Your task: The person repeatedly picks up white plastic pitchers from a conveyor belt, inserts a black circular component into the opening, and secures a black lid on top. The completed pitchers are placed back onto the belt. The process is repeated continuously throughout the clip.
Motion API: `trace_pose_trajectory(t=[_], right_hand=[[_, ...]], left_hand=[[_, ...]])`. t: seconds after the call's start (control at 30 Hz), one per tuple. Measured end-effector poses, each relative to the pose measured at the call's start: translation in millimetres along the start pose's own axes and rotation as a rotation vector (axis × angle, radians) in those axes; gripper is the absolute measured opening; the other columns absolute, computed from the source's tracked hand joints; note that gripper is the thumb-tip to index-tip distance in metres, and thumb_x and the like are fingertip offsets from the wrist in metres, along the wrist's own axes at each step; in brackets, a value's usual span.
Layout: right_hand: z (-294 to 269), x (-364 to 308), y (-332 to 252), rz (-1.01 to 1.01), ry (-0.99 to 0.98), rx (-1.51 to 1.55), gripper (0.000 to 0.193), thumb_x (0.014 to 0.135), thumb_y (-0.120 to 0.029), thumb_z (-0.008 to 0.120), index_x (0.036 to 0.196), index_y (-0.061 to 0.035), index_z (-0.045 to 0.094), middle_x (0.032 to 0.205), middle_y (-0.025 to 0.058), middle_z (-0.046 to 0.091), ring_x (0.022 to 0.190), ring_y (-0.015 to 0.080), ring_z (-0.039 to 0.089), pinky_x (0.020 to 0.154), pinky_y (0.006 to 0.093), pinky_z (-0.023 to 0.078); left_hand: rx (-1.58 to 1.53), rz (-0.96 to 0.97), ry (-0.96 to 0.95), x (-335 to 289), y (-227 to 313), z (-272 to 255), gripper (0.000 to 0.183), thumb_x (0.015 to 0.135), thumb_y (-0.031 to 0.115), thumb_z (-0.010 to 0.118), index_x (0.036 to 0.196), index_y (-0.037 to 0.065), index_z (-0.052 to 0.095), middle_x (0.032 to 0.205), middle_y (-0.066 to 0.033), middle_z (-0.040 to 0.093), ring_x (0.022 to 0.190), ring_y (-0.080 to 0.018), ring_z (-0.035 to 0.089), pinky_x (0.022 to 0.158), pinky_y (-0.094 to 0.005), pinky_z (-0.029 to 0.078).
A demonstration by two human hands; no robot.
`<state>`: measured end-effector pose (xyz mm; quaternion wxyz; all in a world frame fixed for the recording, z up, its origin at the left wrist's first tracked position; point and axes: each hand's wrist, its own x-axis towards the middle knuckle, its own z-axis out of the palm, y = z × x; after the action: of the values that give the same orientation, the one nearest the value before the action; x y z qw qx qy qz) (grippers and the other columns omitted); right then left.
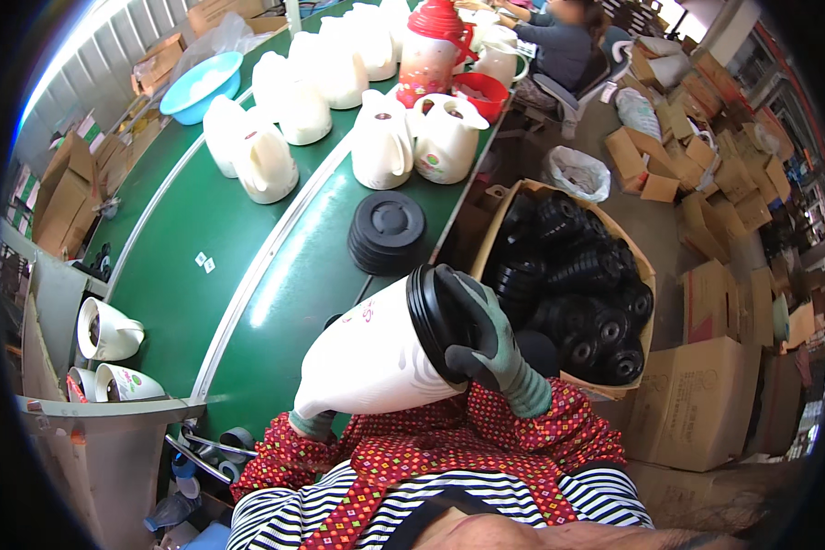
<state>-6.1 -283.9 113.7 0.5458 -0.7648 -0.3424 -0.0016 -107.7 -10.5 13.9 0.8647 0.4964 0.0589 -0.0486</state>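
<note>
A white thermos jug (367, 353) lies tilted on its side in front of me, its bottom end turned to the right. My gloved right hand (486, 335) is closed round the black ringed base (428, 316) at that end, with thumb and fingers apart on its rim. Mostly hidden behind the jug, my gloved left hand (313, 423) holds it from beneath at the spout end; its cuff shows, with dark fingertips beyond the body. Just past the jug, a stack of black round bases (387, 229) stands on the green table (188, 266).
Several white jugs (266, 165) and a red flask (428, 55) stand farther up the table. A carton of black bases (577, 275) is at my right. White jugs (110, 330) lie at the left end. A person (564, 46) sits at the far right, near piled cardboard boxes (692, 403).
</note>
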Motion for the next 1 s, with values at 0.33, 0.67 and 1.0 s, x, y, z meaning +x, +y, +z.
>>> trace_pose_trajectory(t=[0.33,0.67,1.0], right_hand=[[-5.6,-57.3,-7.2,0.096,0.171,0.381,0.074,0.101,-0.036,0.065,0.158,0.0026,0.039,0.157,0.0178,0.047,0.145,0.0285,0.046,0.121,0.0409,0.033],[-35.7,-64.5,0.9,-0.014,-0.035,0.494,0.084,0.106,-0.048,0.053,0.165,0.0013,0.020,0.172,0.0208,0.018,0.159,0.0358,0.018,0.129,0.0435,0.017],[-24.6,-95.0,25.0,0.623,-0.042,1.419,0.077,0.109,-0.056,0.043,0.166,-0.0063,0.024,0.166,0.0093,0.036,0.148,0.0214,0.041,0.124,0.0388,0.032]], left_hand=[[0.292,0.168,0.175,5.2,-17.0,16.4,0.034,0.084,0.008,0.079,0.116,-0.001,0.070,0.130,-0.0208,0.069,0.103,-0.0283,0.073,0.093,-0.0425,0.058],[0.715,0.399,-0.004,-2.0,58.7,46.1,0.035,0.091,0.010,0.073,0.123,-0.001,0.066,0.128,-0.0188,0.069,0.113,-0.0278,0.069,0.096,-0.0409,0.056],[1.353,1.048,-0.201,1.4,118.8,112.8,0.026,0.084,0.006,0.072,0.110,0.002,0.074,0.130,-0.0268,0.068,0.095,-0.0357,0.075,0.084,-0.0420,0.062]])
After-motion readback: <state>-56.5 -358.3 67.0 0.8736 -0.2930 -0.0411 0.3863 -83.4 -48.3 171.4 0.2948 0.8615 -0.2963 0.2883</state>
